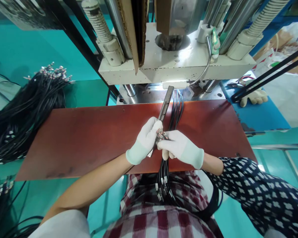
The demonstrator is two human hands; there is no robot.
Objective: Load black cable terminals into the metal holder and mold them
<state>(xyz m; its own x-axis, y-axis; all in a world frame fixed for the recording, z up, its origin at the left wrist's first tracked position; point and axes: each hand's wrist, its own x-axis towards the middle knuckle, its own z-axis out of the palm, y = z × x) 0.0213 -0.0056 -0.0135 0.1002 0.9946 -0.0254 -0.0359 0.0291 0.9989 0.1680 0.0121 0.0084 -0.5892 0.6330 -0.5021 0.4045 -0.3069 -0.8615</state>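
Note:
Both my hands wear white gloves and meet over the middle of a reddish-brown board [84, 138]. My left hand [144, 140] grips a long dark metal bar [165, 103] that points away toward the machine. My right hand [180, 148] holds a bundle of black cables [176, 109] with metal terminals; its far end runs beside the bar, and its near end [164, 180] hangs over the board's front edge onto my lap. The metal terminals sit between my two hands.
A white press machine [173, 62] with steel columns stands just behind the board. A large heap of black cables with metal ends [27, 109] lies at the left. A worn glove [254, 97] lies on the blue surface at the right.

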